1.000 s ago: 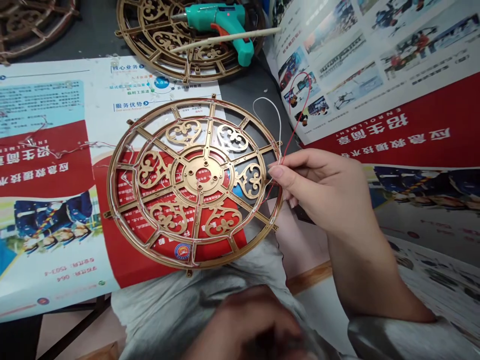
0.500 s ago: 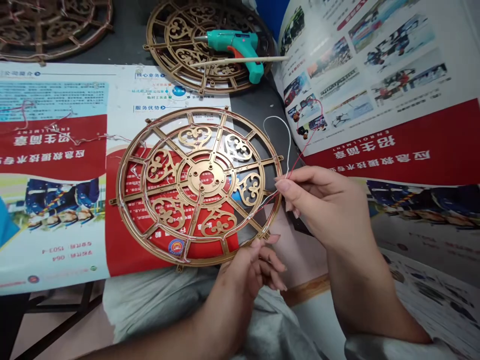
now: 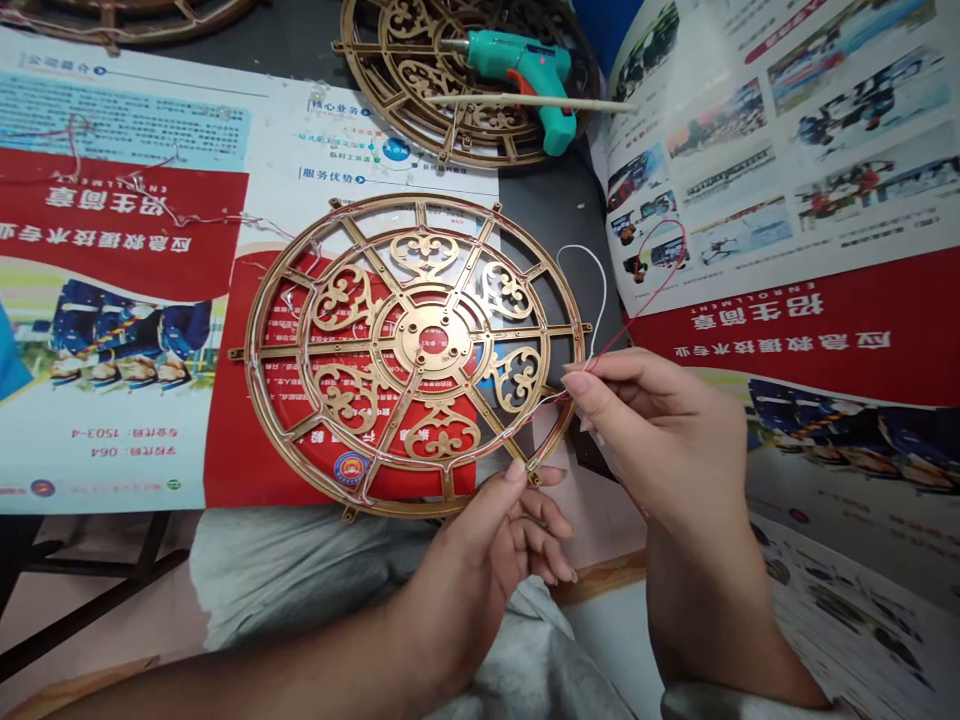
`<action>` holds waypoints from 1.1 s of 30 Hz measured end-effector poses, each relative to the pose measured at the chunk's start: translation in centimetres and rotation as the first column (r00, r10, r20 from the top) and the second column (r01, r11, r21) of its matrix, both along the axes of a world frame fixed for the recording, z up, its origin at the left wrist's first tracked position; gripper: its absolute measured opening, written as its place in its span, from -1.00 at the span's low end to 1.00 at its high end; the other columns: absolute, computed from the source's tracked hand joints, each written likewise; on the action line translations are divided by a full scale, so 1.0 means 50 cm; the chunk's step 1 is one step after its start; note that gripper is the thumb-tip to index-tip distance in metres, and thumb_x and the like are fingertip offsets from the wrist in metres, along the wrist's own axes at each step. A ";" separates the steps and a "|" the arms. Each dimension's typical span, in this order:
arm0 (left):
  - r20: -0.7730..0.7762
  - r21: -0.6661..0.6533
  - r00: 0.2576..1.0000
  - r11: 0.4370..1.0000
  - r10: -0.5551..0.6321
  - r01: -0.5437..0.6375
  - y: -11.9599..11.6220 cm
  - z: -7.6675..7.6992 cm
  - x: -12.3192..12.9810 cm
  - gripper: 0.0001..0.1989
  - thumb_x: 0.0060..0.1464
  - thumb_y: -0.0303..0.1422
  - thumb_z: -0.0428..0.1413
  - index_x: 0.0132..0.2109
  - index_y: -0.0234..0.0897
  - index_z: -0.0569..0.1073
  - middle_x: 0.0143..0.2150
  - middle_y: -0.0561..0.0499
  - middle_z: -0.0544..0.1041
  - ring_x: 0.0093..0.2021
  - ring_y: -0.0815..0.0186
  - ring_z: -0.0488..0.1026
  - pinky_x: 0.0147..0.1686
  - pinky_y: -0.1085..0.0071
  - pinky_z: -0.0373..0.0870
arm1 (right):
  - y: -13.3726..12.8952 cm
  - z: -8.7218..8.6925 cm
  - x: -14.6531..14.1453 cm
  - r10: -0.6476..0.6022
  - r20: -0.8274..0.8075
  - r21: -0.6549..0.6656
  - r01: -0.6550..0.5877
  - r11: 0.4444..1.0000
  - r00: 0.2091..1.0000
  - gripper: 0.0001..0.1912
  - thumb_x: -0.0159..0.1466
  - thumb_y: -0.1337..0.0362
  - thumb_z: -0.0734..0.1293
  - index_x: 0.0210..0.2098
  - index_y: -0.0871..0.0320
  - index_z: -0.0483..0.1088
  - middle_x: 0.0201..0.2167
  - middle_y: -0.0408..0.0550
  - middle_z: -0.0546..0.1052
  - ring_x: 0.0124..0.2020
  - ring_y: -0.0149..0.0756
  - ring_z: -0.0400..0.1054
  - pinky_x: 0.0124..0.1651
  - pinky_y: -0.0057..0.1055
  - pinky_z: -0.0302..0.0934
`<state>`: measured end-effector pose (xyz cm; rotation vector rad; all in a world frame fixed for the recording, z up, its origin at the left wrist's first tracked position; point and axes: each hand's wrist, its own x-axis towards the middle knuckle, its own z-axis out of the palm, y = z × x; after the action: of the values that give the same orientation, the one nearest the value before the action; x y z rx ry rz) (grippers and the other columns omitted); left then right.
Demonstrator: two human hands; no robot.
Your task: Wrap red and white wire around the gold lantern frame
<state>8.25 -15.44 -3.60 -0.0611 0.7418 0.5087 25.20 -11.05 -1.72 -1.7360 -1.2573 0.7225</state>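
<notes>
A round bronze-coloured lattice frame, like an ornamental wheel with spokes and scrollwork, lies partly over the printed sheets. My left hand grips its near right rim, thumb on top and the other fingers curled below. Between thumb and fingertips, my right hand pinches thin wires just off the frame's right edge. A white wire and a red wire loop up beyond those fingertips. From the pinch, the wires run inward along the frame's inner ring.
Behind, a teal glue gun and a thin wooden stick rest on similar bronze frames. Part of another frame shows at top left. Printed sheets cover the table; a large poster rises on the right. Tangled wire strands lie left.
The view has shifted, so most things appear farther right and slightly higher. The left thumb rests farther onto the frame's rim. The right hand keeps its pinch on the wires.
</notes>
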 end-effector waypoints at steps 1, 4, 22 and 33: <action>-0.003 -0.002 1.000 1.000 0.004 -0.004 0.001 0.001 0.003 -0.46 0.31 0.06 0.13 0.06 -0.36 0.56 -0.27 -0.04 0.54 -0.41 0.35 0.49 -0.28 0.40 0.34 | 0.000 0.000 -0.001 -0.002 0.012 0.001 0.002 1.000 1.000 -0.96 0.33 0.21 0.51 -0.22 0.00 0.64 -0.28 -0.12 0.64 -0.40 -0.39 0.46 -0.37 -0.41 0.33; 0.000 -0.011 1.000 1.000 0.020 -0.020 0.006 0.007 0.013 -0.40 0.30 0.13 0.11 0.05 -0.39 0.55 -0.29 -0.06 0.56 -0.43 0.34 0.50 -0.31 0.41 0.32 | 0.000 0.001 -0.005 -0.003 0.020 0.007 0.003 1.000 1.000 -0.98 0.33 0.23 0.51 -0.23 0.00 0.64 -0.27 -0.12 0.63 -0.36 -0.37 0.47 -0.34 -0.39 0.33; -0.189 0.201 0.982 0.979 -0.006 0.044 -0.036 0.019 0.027 -0.45 0.35 0.09 0.11 0.05 -0.37 0.54 -0.29 -0.05 0.58 -0.42 0.35 0.53 -0.31 0.36 0.46 | -0.029 -0.001 -0.012 -0.126 -0.076 0.014 0.127 0.992 0.989 -0.92 0.27 0.20 0.56 -0.26 0.03 0.65 -0.29 -0.10 0.68 -0.50 -0.43 0.43 -0.45 -0.47 0.40; -0.307 0.473 0.951 0.871 0.019 0.135 0.003 0.059 -0.022 -0.42 0.27 0.16 0.17 -0.01 -0.34 0.59 -0.26 -0.07 0.63 -0.37 0.33 0.60 -0.29 0.41 0.49 | 0.006 0.037 -0.055 -0.111 -0.286 0.249 0.186 0.950 0.952 -0.95 0.28 0.24 0.55 -0.24 -0.01 0.65 -0.31 -0.15 0.67 -0.58 -0.52 0.28 -0.54 -0.54 0.25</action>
<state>7.13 -15.28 -0.65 0.5270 0.8919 0.6436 22.44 -10.75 0.13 -1.4350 -0.9762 0.6370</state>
